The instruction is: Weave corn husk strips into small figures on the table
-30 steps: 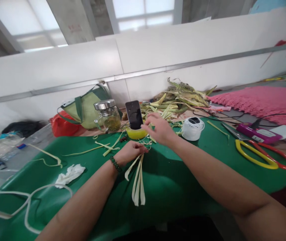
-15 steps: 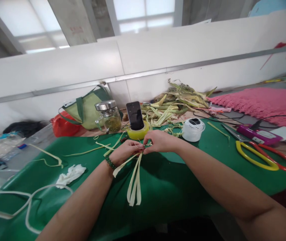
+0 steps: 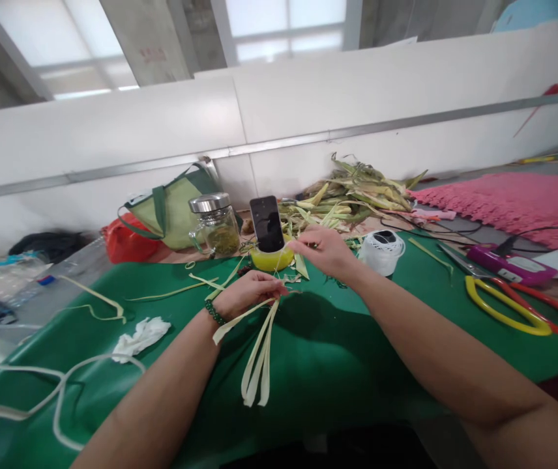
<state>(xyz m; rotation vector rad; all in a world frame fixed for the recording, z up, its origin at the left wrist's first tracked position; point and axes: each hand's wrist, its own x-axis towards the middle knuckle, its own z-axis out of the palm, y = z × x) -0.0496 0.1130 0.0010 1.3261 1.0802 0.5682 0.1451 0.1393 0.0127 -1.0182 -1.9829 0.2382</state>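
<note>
Pale corn husk strips (image 3: 259,365) hang in a bunch from my left hand (image 3: 249,294), whose fingers are pinched round their upper ends. One more strip sticks out toward the green bead bracelet on that wrist. Up and to the right, apart from the bunch, is my right hand (image 3: 325,251) with its fingertips pressed together. A thin thread seems to run near those fingertips, but what they hold is too fine to make out. Just behind the hands, a phone (image 3: 266,223) leans upright in a roll of yellow tape (image 3: 272,260).
A white spool of cord (image 3: 381,254) and yellow-red scissors (image 3: 508,312) lie to the right, beside a purple glue gun (image 3: 511,264). Behind are a husk pile (image 3: 362,189), a glass jar (image 3: 218,228) and a green bag (image 3: 176,212). Crumpled tissue (image 3: 142,337) and a white cable (image 3: 58,404) are left.
My right hand has moved up and to the right, away from my left hand. The left hand keeps its hold on the husk strips, which have swung slightly left.
</note>
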